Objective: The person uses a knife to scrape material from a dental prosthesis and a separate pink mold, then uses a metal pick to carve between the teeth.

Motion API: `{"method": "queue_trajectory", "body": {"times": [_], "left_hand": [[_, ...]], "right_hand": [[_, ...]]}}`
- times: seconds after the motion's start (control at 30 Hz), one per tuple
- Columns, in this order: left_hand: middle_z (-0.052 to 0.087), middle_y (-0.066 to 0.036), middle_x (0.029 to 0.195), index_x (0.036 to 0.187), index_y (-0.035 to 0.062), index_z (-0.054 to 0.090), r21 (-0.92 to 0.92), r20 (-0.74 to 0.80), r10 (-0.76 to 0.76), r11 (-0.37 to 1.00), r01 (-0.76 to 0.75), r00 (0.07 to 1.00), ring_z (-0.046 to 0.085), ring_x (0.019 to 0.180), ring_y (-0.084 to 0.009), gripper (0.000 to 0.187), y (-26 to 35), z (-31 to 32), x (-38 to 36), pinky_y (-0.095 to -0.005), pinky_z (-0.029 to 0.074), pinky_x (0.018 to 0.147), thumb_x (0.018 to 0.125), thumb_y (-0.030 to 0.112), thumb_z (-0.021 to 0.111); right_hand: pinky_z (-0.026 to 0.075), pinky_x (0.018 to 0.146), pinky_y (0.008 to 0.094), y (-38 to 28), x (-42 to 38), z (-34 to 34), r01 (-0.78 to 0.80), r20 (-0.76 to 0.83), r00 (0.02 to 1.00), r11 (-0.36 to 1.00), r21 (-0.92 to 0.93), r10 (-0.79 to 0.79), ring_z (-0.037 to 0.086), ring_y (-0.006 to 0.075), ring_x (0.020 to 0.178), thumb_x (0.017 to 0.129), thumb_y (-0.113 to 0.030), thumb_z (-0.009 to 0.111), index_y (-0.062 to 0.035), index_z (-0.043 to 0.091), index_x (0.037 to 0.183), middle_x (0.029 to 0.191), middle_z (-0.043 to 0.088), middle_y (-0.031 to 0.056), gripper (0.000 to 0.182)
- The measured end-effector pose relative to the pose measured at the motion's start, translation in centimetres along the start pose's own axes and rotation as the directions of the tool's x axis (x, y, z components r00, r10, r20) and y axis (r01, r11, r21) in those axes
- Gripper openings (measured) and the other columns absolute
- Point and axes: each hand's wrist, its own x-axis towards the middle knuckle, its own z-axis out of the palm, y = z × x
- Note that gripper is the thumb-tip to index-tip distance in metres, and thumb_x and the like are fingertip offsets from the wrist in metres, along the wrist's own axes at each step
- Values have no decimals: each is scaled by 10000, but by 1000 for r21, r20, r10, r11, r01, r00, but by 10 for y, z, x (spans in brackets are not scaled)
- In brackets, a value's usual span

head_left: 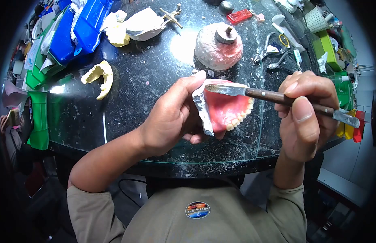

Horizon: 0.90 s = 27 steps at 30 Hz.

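Note:
My left hand (168, 106) is closed around a pink wax denture (226, 106) with a curved row of cream teeth, its thumb at the top rim. A rough whitish plaster edge runs down the denture's left side. In my right hand (308, 117) is a wax knife (269, 96) with a brown wooden handle and metal at both ends, pinched between thumb and fingers. Its broad blade lies across the upper part of the pink wax. Just beyond the denture stands a round plaster lump (212, 50) with pink stains and a metal knob on top.
A yellowish horseshoe-shaped cast (103, 79) lies on the dark, plaster-flecked table (127, 105). White plaster pieces (145, 25) and blue bins (90, 28) sit at the back left. A red block (239, 16), metal tools (273, 48) and a toothbrush (297, 58) lie at the back right.

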Motion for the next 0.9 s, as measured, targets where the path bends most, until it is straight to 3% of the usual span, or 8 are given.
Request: {"method": "queue_trajectory", "body": {"times": [0.13,0.23,0.33,0.5,0.57,0.63,0.9], "left_hand": [[620,-118,777,1186,65,486,-44,3,-21,999,21,1000,536,594,-106,519,0,0,1,-204,388,454,960,396,156],[639,-155,917,1229,-3,458,-44,-23,-1,999,0,1000,632,652,-181,573,-2,0,2,-177,424,401,949,389,148],[622,-116,783,1194,61,481,-43,11,-34,998,34,999,535,597,-106,532,1,-1,1,-205,380,450,956,411,159],[618,-121,804,1212,63,465,85,-15,20,996,-19,1000,544,619,-122,554,4,4,-3,-199,367,444,950,429,142],[615,-125,818,1216,65,462,43,8,2,999,-2,1000,548,631,-129,563,4,4,-2,-198,363,442,948,435,133],[611,-128,833,1222,67,458,-112,80,-75,990,84,994,553,643,-136,571,3,-1,3,-198,361,441,946,439,125],[607,-137,826,1240,61,442,-123,89,-72,989,83,993,551,638,-138,567,2,-1,3,-198,355,432,950,427,121]], "right_hand": [[321,470,218,-1,0,0,-7,-5,1000,1000,6,7,405,109,549,795,-143,512,44,502,866,701,465,89,200],[321,472,219,0,-1,1,0,-10,1000,1000,5,0,403,109,550,795,-145,511,43,501,866,697,462,88,201],[321,476,219,-1,0,0,-1,-12,1000,1000,-5,1,400,109,550,796,-145,509,42,499,867,696,460,87,201],[321,485,217,0,0,-1,5,-8,1000,1000,-4,-5,398,109,555,793,-145,507,39,496,864,708,460,88,198],[322,487,216,1,-1,0,19,-6,1000,1000,4,-19,398,108,559,790,-145,507,36,495,862,714,461,88,195],[321,485,217,2,-1,1,28,0,1000,1000,11,-28,398,108,564,787,-148,509,33,495,858,718,461,87,195],[317,469,218,2,-2,1,24,25,999,1000,5,-24,398,108,568,772,-164,522,26,494,847,718,459,84,206]]}}
